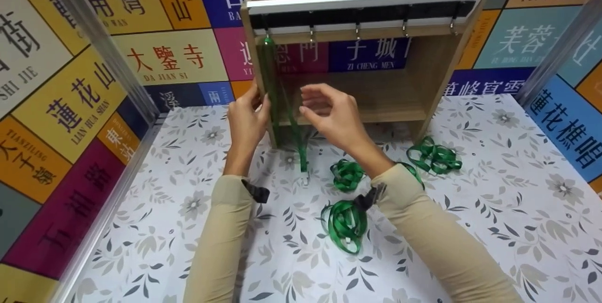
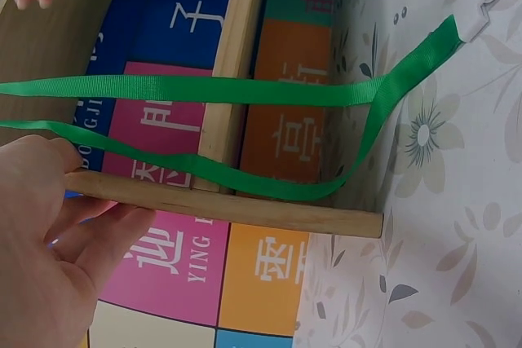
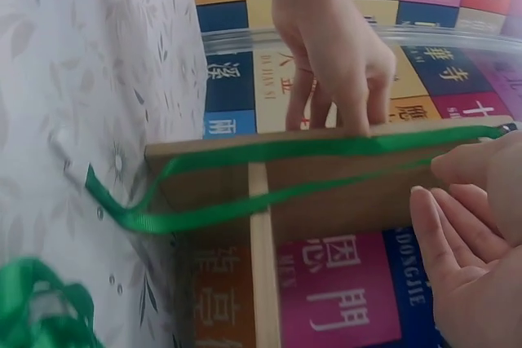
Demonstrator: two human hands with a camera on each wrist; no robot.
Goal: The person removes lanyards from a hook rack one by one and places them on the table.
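Note:
A green lanyard [image 1: 269, 65] hangs from the leftmost hook of a small wooden rack [image 1: 418, 72], its white end clip [image 1: 304, 178] reaching the tablecloth. My left hand [image 1: 248, 117] grips the rack's left side panel; in the left wrist view the panel [image 2: 245, 208] lies between thumb and fingers. Just right of the hanging strands, my right hand [image 1: 334, 117] has loosely bent fingers with nothing held in them. The right wrist view shows its fingertips [image 3: 424, 201] close to the green strap [image 3: 326, 185]; whether they touch cannot be told.
More green lanyards lie coiled on the floral tablecloth: one bundle [image 1: 347, 174] by my right wrist, another [image 1: 347, 225] nearer me, a third [image 1: 435, 156] at the right. Several metal hooks [image 1: 358, 31] line the rack's top bar. Panels with printed characters [image 1: 164, 60] stand behind and beside.

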